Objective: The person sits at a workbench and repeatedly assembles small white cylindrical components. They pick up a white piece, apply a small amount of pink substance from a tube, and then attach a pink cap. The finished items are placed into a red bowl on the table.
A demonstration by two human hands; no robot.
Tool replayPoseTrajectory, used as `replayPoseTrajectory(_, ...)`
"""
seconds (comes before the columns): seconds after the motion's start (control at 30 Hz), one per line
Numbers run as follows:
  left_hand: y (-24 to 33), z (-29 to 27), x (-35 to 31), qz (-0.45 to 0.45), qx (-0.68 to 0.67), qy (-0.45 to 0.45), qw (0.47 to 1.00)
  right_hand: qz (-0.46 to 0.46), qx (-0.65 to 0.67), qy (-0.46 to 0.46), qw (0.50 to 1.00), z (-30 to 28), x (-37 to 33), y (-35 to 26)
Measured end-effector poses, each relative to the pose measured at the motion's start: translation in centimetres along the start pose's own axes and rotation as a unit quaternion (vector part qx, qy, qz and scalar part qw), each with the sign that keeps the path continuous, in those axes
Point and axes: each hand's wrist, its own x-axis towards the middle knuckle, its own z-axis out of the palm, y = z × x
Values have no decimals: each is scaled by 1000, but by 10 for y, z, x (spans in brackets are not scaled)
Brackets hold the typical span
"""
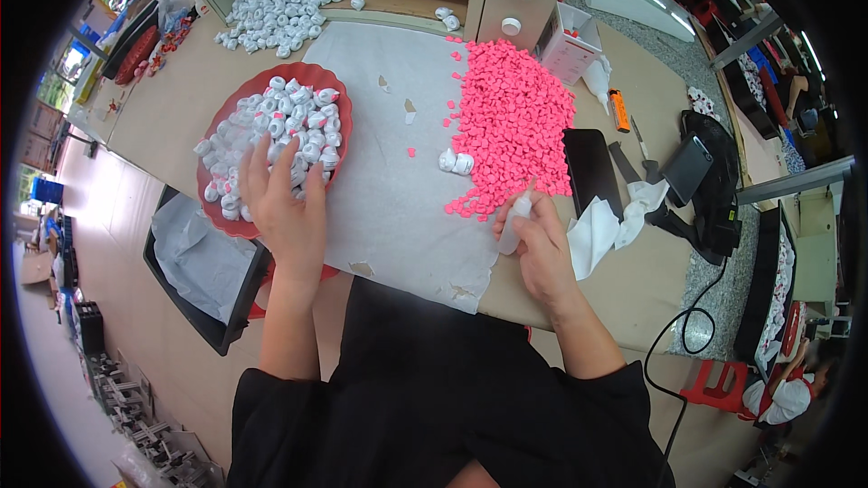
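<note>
My left hand [287, 203] is over the near side of a red scalloped bowl [340, 95], its fingers apart and holding nothing I can see. In the bowl lie many small white rounded pieces [294, 99], some with pink parts on them. Around a small translucent squeeze bottle [514, 226] with a thin nozzle, my right hand [542, 248] is closed. A wide heap of small pink pieces [515, 108] spreads just beyond that hand. Two white pieces [456, 162] stand together on the white paper sheet [389, 208], against the heap's left edge.
More white pieces [280, 14] spill from a cabinet at the back. At right are a black phone [589, 167], crumpled tissue [592, 239], an orange lighter [619, 110], a white nozzle bottle [597, 81] and a black bag [719, 190]. A paper-lined black tray [203, 253] sits below the table's left edge.
</note>
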Motion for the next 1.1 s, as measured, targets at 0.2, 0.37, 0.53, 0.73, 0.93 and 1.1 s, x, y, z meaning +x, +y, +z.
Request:
replayPoseTrajectory(0.2,55,59,-13,-6,-265,-199,943,106,44,-31,993,2,-2,-20)
replayPoseTrajectory(0.37,52,76,-13,48,-275,-236,931,117,129,-31,984,-8,1,-24)
replayPoseTrajectory(0.53,49,51,-27,-252,-566,-267,738,5,70,68,995,-9,0,-19)
replayPoseTrajectory(0.73,67,30,-49,-354,-684,-342,538,-2,161,46,986,-10,-1,-22)
replayPoseTrajectory(0.93,79,33,-60,-326,-646,-310,617,-73,3,43,996,-5,-6,-14)
replayPoseTrajectory(1.1,79,35,-68,-314,-631,-293,646,-210,-176,6,962,-5,-11,-6)
